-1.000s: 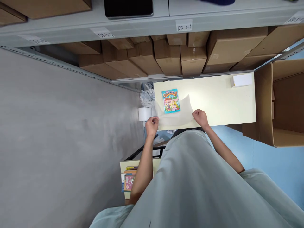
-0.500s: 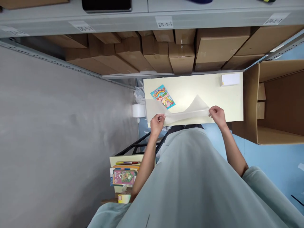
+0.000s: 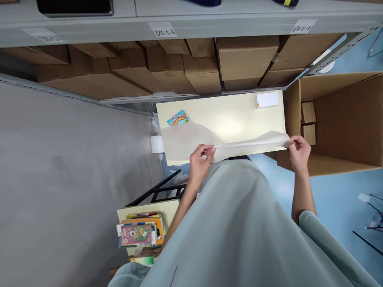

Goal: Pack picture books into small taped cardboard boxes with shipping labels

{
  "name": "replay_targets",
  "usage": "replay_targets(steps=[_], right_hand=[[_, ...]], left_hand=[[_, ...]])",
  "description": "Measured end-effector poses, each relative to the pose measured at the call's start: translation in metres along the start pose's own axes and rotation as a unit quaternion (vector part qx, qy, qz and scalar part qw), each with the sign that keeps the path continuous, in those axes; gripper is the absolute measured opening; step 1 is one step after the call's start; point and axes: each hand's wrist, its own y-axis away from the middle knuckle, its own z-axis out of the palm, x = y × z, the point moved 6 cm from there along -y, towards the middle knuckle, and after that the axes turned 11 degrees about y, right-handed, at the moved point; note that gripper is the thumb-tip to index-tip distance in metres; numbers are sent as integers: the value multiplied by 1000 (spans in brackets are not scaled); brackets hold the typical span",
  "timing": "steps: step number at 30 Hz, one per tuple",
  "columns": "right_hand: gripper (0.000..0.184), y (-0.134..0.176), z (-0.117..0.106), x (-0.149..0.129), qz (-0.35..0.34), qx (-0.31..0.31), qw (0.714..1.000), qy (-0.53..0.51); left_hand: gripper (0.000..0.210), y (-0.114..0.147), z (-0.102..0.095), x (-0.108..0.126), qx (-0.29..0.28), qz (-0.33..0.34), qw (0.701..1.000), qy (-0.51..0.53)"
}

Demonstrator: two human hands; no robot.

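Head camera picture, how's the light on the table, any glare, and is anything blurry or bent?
Head view: a soft bright patch of glare sits mid table; light is even, shadows faint. The sheet between left hand and right hand is translucent, veiling the booklet. Shelf edges bow from lens distortion; shelf labels read slightly soft.

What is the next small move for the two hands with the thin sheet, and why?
Probably lower the translucent sheet flat onto the table. The left hand and the right hand hold its ends stretched above the near edge, and its far side already drapes over the colourful booklet.
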Motion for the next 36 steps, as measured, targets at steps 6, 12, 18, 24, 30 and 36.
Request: replay_targets(steps=[6, 12, 18, 24, 30, 36], right_hand=[[12, -2, -40, 14, -2, 30, 999, 37], [16, -13, -22, 101, 132, 2, 986, 106], [11, -32, -12, 153, 168, -8, 946, 277], [9, -44, 1, 167, 166, -24, 904, 394], [27, -44, 37, 142, 98, -10, 898, 430], [48, -19, 132, 105, 7, -166, 898, 407]], left_hand=[[20, 4, 36, -1, -33, 23, 999, 19], [7, -16, 99, -83, -100, -79, 992, 8], [5, -37, 140, -118, -141, -116, 982, -51], [15, -58, 98, -134, -71, -106, 989, -75], [26, -76, -11, -149, 63, -95, 983, -146], [58, -105, -77, -157, 94, -66, 957, -267]])
